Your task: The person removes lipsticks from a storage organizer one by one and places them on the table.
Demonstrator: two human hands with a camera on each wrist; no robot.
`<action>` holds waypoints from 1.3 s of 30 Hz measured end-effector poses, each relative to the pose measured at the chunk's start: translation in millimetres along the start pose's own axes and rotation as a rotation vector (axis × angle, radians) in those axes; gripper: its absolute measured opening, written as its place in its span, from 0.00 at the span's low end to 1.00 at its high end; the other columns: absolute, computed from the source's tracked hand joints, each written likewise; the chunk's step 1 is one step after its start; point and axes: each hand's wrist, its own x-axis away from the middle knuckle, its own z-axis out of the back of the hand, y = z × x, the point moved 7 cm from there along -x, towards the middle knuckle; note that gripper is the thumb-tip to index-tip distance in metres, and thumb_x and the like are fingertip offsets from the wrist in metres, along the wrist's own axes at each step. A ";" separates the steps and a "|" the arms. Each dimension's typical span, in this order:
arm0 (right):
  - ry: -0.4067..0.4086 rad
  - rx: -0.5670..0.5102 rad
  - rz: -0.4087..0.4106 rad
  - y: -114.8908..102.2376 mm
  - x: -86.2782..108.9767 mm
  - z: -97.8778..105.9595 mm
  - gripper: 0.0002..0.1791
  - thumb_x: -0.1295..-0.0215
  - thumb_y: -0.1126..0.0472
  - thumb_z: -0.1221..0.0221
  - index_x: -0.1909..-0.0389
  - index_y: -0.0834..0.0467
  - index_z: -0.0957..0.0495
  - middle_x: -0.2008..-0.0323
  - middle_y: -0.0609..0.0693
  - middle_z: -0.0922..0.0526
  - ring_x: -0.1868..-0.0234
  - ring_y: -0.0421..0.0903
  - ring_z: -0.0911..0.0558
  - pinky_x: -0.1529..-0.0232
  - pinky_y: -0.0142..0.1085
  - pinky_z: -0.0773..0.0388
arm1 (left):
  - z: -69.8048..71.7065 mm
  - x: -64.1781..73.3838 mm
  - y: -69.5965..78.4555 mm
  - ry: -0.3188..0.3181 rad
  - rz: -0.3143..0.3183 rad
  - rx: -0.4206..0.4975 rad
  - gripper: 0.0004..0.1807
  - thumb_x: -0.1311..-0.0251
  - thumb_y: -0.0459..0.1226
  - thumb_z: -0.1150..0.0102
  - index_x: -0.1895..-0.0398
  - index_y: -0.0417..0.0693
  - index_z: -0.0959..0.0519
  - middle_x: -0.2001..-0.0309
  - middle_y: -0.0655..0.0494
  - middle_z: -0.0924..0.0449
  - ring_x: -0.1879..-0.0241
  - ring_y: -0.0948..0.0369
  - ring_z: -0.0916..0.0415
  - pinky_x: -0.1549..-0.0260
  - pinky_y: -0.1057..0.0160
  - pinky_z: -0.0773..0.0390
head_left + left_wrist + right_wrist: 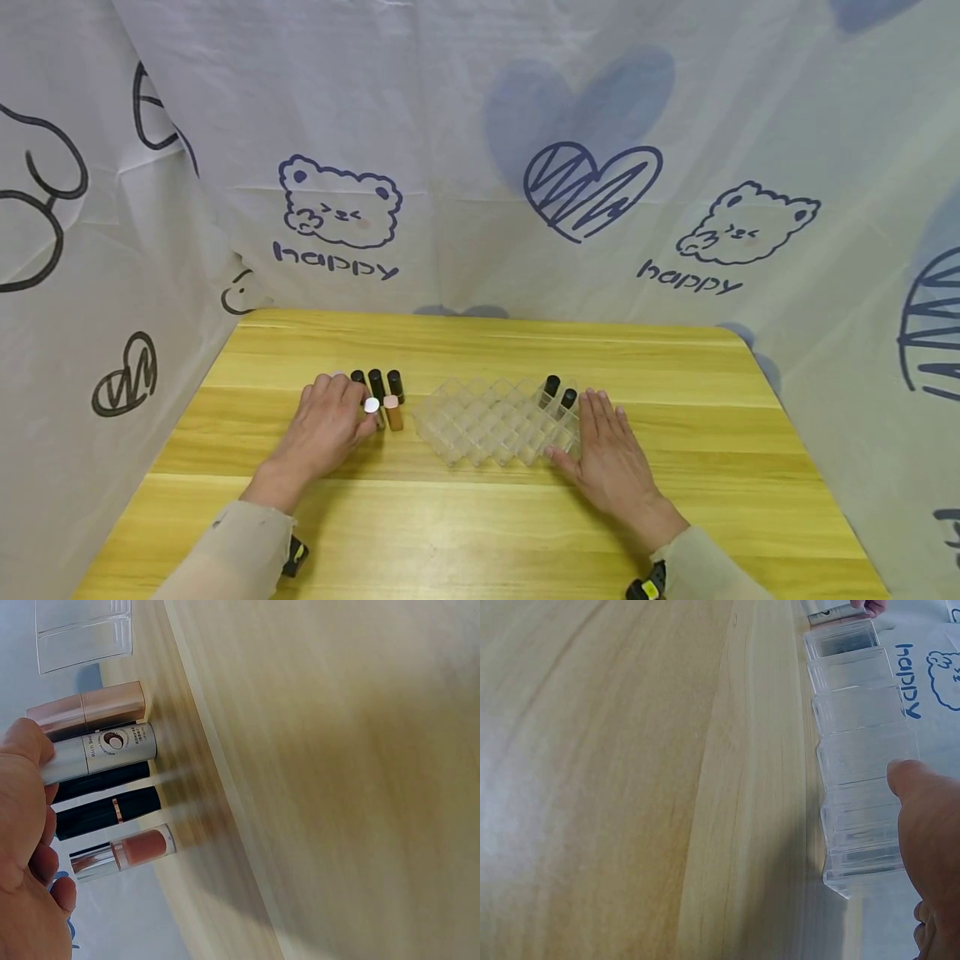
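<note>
Left hand (330,418) pinches white tube (120,748) near top, a suitable place — likely light, stiff, slippery; straight-fingered right hand (611,458) touches clear holder (861,714).

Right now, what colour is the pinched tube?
The tube is silvery white, clearest in the left wrist view.

Before me is a yellow wood-grain tabletop (465,533). Near its middle sits a clear lipstick organizer (480,427) with diamond cells. Left of it stand three black lipsticks (376,383) and a silver-capped lip gloss (124,853), with a rose-gold lipstick (393,415) in front; whether the white tube (120,747) I pinch touches the wood, I cannot tell.
</note>
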 end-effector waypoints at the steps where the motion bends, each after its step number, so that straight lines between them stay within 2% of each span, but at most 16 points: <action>1: -0.006 0.000 -0.003 0.2 -0.1 -0.4 0.57 0.26 0.28 0.49 0.19 0.72 0.48 0.20 0.70 0.43 0.17 0.66 0.45 0.20 0.59 0.47 | -0.5 0.0 -0.2 -0.002 0.002 -0.003 0.13 0.33 0.41 0.34 0.58 0.40 0.21 0.66 0.53 0.31 0.63 0.52 0.38 0.62 0.58 0.41; 8: -0.009 0.001 -0.003 -0.3 -0.3 -0.3 0.56 0.26 0.28 0.49 0.19 0.72 0.49 0.20 0.69 0.43 0.17 0.65 0.45 0.20 0.59 0.47 | 1.6 -0.2 0.6 0.008 0.000 -0.005 0.12 0.33 0.40 0.34 0.58 0.40 0.21 0.66 0.53 0.32 0.63 0.52 0.39 0.62 0.58 0.41; 15: 0.025 -0.004 0.008 -0.8 -0.4 2.6 0.56 0.27 0.30 0.46 0.20 0.73 0.46 0.21 0.70 0.41 0.18 0.66 0.43 0.21 0.60 0.45 | 3.0 -0.5 1.5 0.015 -0.006 -0.011 0.12 0.33 0.40 0.33 0.57 0.40 0.21 0.65 0.52 0.30 0.62 0.51 0.37 0.62 0.57 0.40; 19: 0.012 -0.007 0.005 -0.2 -0.6 1.7 0.56 0.26 0.30 0.47 0.20 0.72 0.47 0.20 0.70 0.42 0.18 0.66 0.44 0.20 0.59 0.46 | 3.6 -0.8 2.0 0.019 -0.006 -0.015 0.12 0.33 0.40 0.33 0.57 0.40 0.20 0.64 0.51 0.29 0.62 0.50 0.36 0.62 0.57 0.39; 24: -0.012 -0.010 -0.003 0.2 -0.2 0.2 0.56 0.26 0.29 0.48 0.19 0.72 0.48 0.20 0.70 0.43 0.17 0.66 0.46 0.20 0.59 0.48 | 3.8 -1.4 2.2 0.011 0.005 -0.015 0.13 0.33 0.41 0.33 0.56 0.39 0.20 0.63 0.51 0.27 0.61 0.50 0.35 0.61 0.56 0.38; 35: -0.002 -0.015 -0.001 1.0 -0.7 -0.7 0.56 0.26 0.29 0.47 0.20 0.72 0.47 0.20 0.70 0.42 0.17 0.66 0.45 0.20 0.59 0.47 | 1.6 -0.9 0.4 -0.003 0.026 0.001 0.13 0.32 0.42 0.35 0.55 0.40 0.19 0.62 0.51 0.27 0.61 0.51 0.37 0.60 0.55 0.37; 39: -0.012 -0.023 -0.005 1.1 -1.1 -1.3 0.56 0.26 0.28 0.48 0.20 0.72 0.48 0.20 0.70 0.43 0.17 0.65 0.46 0.19 0.59 0.48 | 8.0 -2.5 0.8 0.004 0.040 0.029 0.14 0.33 0.41 0.35 0.52 0.40 0.19 0.60 0.50 0.25 0.59 0.50 0.36 0.59 0.54 0.37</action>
